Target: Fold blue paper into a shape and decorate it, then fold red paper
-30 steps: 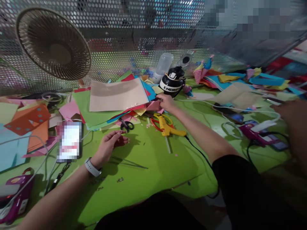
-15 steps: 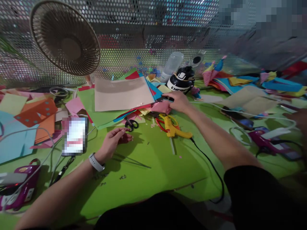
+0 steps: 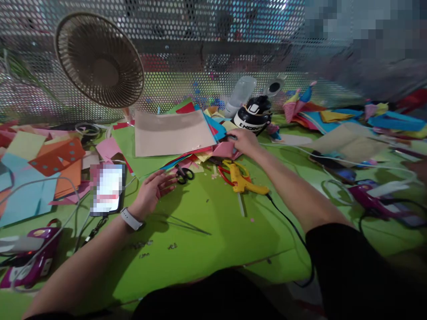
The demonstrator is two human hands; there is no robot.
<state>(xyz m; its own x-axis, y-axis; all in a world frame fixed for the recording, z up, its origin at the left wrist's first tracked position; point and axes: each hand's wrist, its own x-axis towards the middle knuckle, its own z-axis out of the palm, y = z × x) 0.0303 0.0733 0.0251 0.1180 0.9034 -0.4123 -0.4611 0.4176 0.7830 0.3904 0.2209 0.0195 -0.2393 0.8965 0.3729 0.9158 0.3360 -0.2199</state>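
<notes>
Pink paper (image 3: 222, 150) beyond the glue gun (image 3: 240, 181) likely needs light handling by my right hand (image 3: 246, 141), holding what I cannot tell, my left hand (image 3: 151, 194) loosely spread left of the gun.

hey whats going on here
Someone's right hand is by some pink paper and a black bottle; whether its grip holds anything is hard to tell. The left hand, fingers loosely spread, is near black scissors. A yellow glue gun lies on the green table, in neither hand.
</notes>
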